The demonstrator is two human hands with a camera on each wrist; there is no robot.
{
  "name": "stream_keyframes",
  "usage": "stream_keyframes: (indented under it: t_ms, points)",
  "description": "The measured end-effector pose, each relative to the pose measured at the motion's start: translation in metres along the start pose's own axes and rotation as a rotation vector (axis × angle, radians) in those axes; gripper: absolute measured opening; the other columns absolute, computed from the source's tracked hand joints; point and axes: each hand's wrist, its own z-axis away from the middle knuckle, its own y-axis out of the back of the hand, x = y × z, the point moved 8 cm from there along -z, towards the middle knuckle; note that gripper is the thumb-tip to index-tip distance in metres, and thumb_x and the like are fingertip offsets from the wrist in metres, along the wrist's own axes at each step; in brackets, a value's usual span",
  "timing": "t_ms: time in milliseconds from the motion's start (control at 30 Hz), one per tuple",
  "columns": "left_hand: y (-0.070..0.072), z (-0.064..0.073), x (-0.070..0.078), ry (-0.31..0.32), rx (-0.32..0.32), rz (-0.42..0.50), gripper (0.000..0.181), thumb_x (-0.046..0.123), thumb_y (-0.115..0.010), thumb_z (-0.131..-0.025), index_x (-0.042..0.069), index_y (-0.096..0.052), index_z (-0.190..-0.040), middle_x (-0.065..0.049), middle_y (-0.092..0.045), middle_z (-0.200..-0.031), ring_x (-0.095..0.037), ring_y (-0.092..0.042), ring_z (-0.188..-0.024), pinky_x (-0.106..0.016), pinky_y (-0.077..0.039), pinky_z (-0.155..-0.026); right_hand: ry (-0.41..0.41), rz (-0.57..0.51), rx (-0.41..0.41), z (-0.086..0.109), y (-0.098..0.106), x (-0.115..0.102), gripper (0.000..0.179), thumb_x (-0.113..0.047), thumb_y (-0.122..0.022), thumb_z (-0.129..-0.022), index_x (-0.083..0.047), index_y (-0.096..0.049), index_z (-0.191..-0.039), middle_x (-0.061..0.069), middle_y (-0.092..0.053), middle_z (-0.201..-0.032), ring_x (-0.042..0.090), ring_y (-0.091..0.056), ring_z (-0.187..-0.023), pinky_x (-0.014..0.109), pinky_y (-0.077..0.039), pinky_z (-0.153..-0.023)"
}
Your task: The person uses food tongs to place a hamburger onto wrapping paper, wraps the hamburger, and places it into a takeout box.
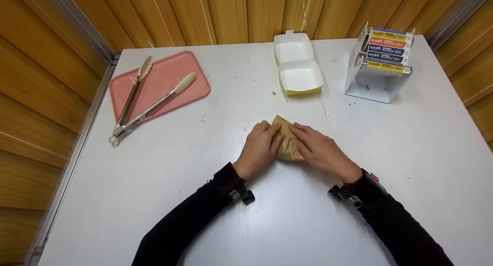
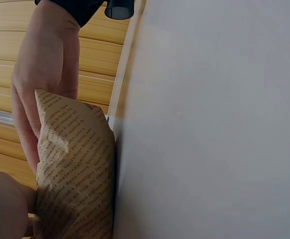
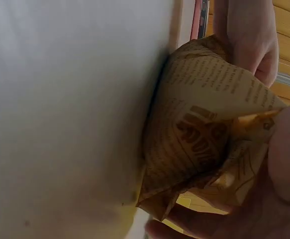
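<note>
A bundle in brown wrapping paper (image 1: pixel 285 144) lies on the table between both hands, its upper corner pointed. Dark print runs over the paper (image 2: pixel 77 164) in the left wrist view. From the left side my left hand (image 1: pixel 260 147) grips the bundle with bent fingers. My right hand (image 1: pixel 317 148) holds it from the other side, its fingers laid over the top. In the right wrist view, a loose folded end of the paper (image 3: pixel 204 154) stands partly open beside the right hand (image 3: pixel 284 174). What the paper encloses is hidden.
Behind the hands stands an open yellow-and-white carton (image 1: pixel 300 75). Tongs (image 1: pixel 134 112) lie spread across a pink tray (image 1: pixel 192 92) at the far left. A white rack (image 1: pixel 379 85) holding several small boxes (image 1: pixel 387 48) stands at the back right. Wooden panels border the table.
</note>
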Motion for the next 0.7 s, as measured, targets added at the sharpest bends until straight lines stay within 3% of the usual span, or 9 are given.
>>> stream_keyframes:
  t_ms: [100,200,333,433,500,600,667,700]
  points:
    - [0.000,0.000,-0.001,0.000,0.003,0.015,0.035,0.025,-0.058,-0.107,0.003,-0.068,-0.132,-0.004,-0.058,-0.093,-0.017,-0.050,-0.084,-0.029,-0.045,-0.074,-0.074,-0.019,-0.114,0.002,-0.008,0.000,0.083,-0.057,-0.052,-0.104,-0.006,-0.026,-0.164,0.022,-0.034,-0.165,0.046,-0.040,-0.147,0.066,-0.038,-0.114]
    - [-0.002,-0.001,-0.006,0.014,0.014,0.069,0.034,0.024,-0.057,-0.107,0.002,-0.069,-0.132,-0.006,-0.059,-0.093,-0.016,-0.051,-0.084,-0.028,-0.046,-0.075,-0.105,0.013,-0.142,0.003,-0.017,0.002,0.104,-0.069,-0.057,-0.096,-0.006,-0.014,-0.166,0.023,-0.030,-0.166,0.045,-0.038,-0.148,0.066,-0.040,-0.113]
    - [-0.005,-0.004,-0.017,0.050,0.021,0.181,0.032,0.020,-0.053,-0.109,0.006,-0.067,-0.135,-0.007,-0.057,-0.102,-0.016,-0.055,-0.089,-0.029,-0.052,-0.081,-0.080,0.062,-0.095,0.003,-0.022,0.002,0.102,-0.062,-0.060,-0.098,-0.004,-0.013,-0.166,0.026,-0.035,-0.160,0.043,-0.039,-0.146,0.063,-0.044,-0.111]
    - [-0.006,-0.007,-0.022,0.045,0.051,0.202,0.028,0.019,-0.053,-0.109,0.013,-0.067,-0.132,-0.006,-0.053,-0.113,-0.015,-0.058,-0.094,-0.029,-0.053,-0.085,-0.063,0.079,-0.055,0.004,-0.021,0.003,0.099,-0.058,-0.064,-0.097,-0.003,-0.017,-0.165,0.026,-0.040,-0.156,0.042,-0.041,-0.143,0.062,-0.044,-0.110]
    - [-0.002,-0.008,-0.020,0.001,0.107,0.157,0.022,0.020,-0.056,-0.107,0.016,-0.070,-0.124,-0.005,-0.053,-0.116,-0.016,-0.057,-0.095,-0.030,-0.052,-0.086,-0.052,0.084,-0.036,0.004,-0.020,0.002,0.098,-0.057,-0.065,-0.097,-0.002,-0.019,-0.165,0.025,-0.042,-0.155,0.042,-0.042,-0.142,0.061,-0.044,-0.110]
    - [0.011,-0.007,-0.009,-0.143,0.169,0.066,0.012,0.017,-0.062,-0.104,0.016,-0.073,-0.108,-0.003,-0.059,-0.113,-0.018,-0.055,-0.094,-0.030,-0.051,-0.082,-0.047,0.084,-0.028,0.004,-0.020,0.002,0.097,-0.057,-0.064,-0.097,-0.003,-0.020,-0.164,0.024,-0.044,-0.154,0.041,-0.043,-0.141,0.060,-0.044,-0.109]
    - [0.018,-0.004,0.000,-0.260,0.139,0.018,0.011,0.010,-0.066,-0.100,0.016,-0.075,-0.102,-0.002,-0.065,-0.109,-0.019,-0.055,-0.096,-0.030,-0.051,-0.085,-0.050,0.082,-0.028,0.004,-0.021,0.001,0.096,-0.057,-0.064,-0.097,-0.004,-0.021,-0.165,0.023,-0.045,-0.152,0.040,-0.043,-0.139,0.059,-0.045,-0.108]
    - [0.020,-0.002,0.004,-0.314,0.094,-0.006,0.015,0.005,-0.067,-0.098,0.015,-0.076,-0.103,-0.001,-0.067,-0.109,-0.019,-0.057,-0.098,-0.029,-0.052,-0.088,-0.053,0.080,-0.029,0.004,-0.021,0.001,0.096,-0.057,-0.064,-0.097,-0.004,-0.022,-0.165,0.022,-0.045,-0.152,0.039,-0.044,-0.139,0.058,-0.046,-0.107]
